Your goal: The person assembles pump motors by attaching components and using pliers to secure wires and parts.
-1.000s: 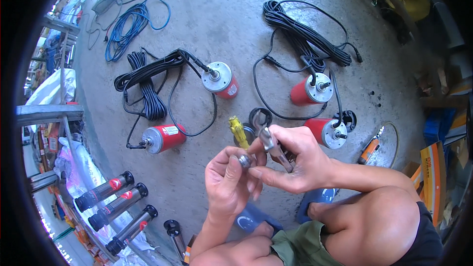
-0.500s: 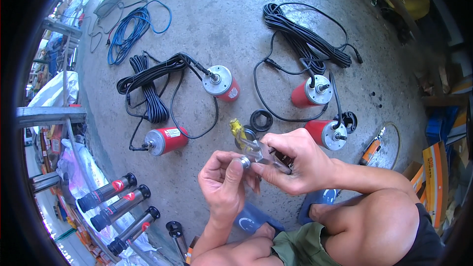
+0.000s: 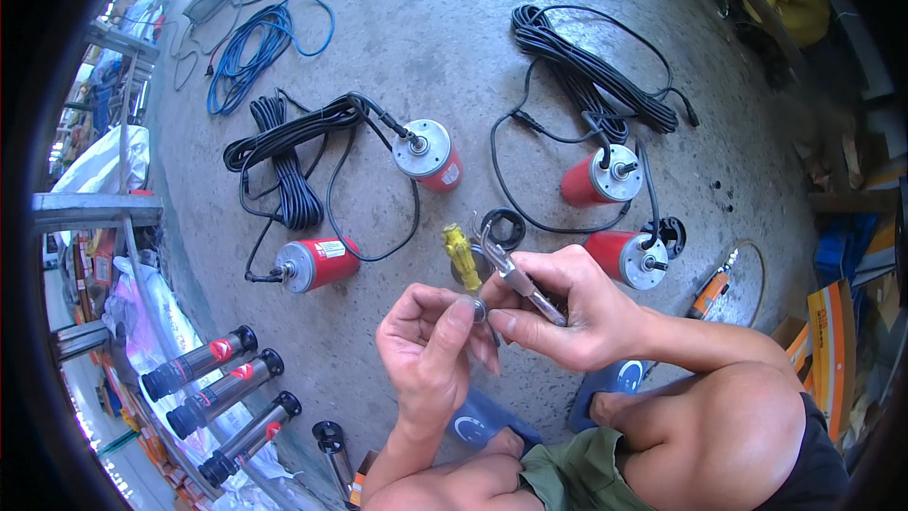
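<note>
Between thumb and fingers, my left hand [image 3: 427, 333] pinches a small round metal part [image 3: 480, 310]. My right hand [image 3: 572, 308] is closed around a slim metal tool [image 3: 518, 282] with thin curved prongs at its far end. The two hands almost meet at the small part. Just beyond them shows a yellow-handled tool, perhaps a screwdriver [image 3: 458, 248]; whether it is held or lies on the floor I cannot tell. A black ring [image 3: 502, 228] lies on the floor past the prongs, and another dark round piece is partly hidden behind the yellow handle.
Red motors stand or lie around: one [image 3: 427, 156] ahead, one [image 3: 322, 265] left, two [image 3: 602, 176] right, with coiled black cables [image 3: 596, 76]. A blue cable coil [image 3: 251, 52] lies far left. Black cylinders [image 3: 200, 364] lean at lower left; an orange tool [image 3: 711, 295] lies right.
My right hand has turned its metal tool, so the curved prongs now point away from me. The left hand keeps its pinch on the small part. The view has shifted slightly.
</note>
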The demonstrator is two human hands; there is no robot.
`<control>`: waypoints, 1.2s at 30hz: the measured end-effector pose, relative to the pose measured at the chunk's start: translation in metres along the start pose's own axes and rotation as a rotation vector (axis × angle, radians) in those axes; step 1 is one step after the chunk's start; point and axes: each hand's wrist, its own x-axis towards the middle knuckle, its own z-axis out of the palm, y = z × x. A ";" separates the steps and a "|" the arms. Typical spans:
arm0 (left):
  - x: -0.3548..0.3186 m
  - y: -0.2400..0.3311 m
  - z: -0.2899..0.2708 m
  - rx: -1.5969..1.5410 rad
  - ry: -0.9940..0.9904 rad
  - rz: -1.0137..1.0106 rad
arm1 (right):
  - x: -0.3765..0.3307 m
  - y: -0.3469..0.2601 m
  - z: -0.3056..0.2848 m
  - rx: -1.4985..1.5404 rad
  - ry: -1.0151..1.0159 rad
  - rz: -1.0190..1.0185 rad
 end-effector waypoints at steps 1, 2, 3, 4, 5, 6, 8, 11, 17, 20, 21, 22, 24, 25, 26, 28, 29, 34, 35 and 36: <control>0.000 0.000 0.001 0.003 0.012 0.003 | 0.000 0.000 0.000 0.008 0.000 0.021; 0.001 0.000 0.001 0.002 0.017 0.001 | 0.000 0.001 0.001 0.017 0.002 0.044; 0.001 -0.001 0.001 0.001 0.022 -0.002 | 0.000 0.002 0.001 0.025 0.003 0.066; 0.001 -0.001 0.001 -0.001 0.026 -0.004 | 0.000 0.003 0.001 0.006 -0.003 0.058; 0.001 -0.001 0.001 -0.006 0.028 0.004 | 0.000 0.004 0.001 -0.013 -0.010 0.049; 0.002 -0.002 0.000 -0.012 0.029 0.012 | 0.001 0.005 0.001 -0.032 -0.017 0.040; 0.002 -0.002 0.002 0.019 0.044 0.033 | 0.001 0.007 0.004 -0.010 0.003 0.038; 0.002 -0.002 0.005 0.130 0.064 0.066 | 0.001 0.009 0.006 -0.032 0.026 0.033; 0.003 -0.003 -0.002 0.224 0.050 0.075 | -0.002 0.016 0.009 -0.022 0.067 0.096; 0.004 -0.004 -0.002 0.181 0.059 0.043 | -0.003 0.018 0.010 0.005 0.080 0.130; 0.004 -0.004 -0.001 0.167 0.073 0.026 | -0.003 0.018 0.010 0.024 0.080 0.140; 0.004 -0.005 0.000 0.153 0.087 0.010 | -0.003 0.019 0.010 0.021 0.081 0.141; 0.005 -0.006 -0.004 0.079 0.073 -0.003 | -0.003 0.020 0.010 0.012 0.087 0.140; 0.005 -0.006 -0.005 0.042 0.066 -0.009 | -0.003 0.020 0.010 0.021 0.082 0.135; 0.005 -0.006 -0.003 0.066 0.066 -0.007 | -0.003 0.020 0.010 0.030 0.078 0.130; 0.005 -0.004 0.000 0.115 0.068 -0.001 | -0.002 0.019 0.009 0.051 0.075 0.127; 0.005 -0.004 0.000 0.113 0.064 -0.004 | -0.002 0.018 0.009 0.063 0.076 0.128; 0.005 -0.003 0.001 0.085 0.067 -0.023 | -0.002 0.021 0.008 0.083 0.068 0.123; 0.005 -0.003 0.001 0.089 0.069 -0.017 | -0.002 0.019 0.008 0.105 0.064 0.130; 0.005 -0.003 0.001 0.094 0.072 -0.011 | -0.002 0.018 0.008 0.127 0.060 0.137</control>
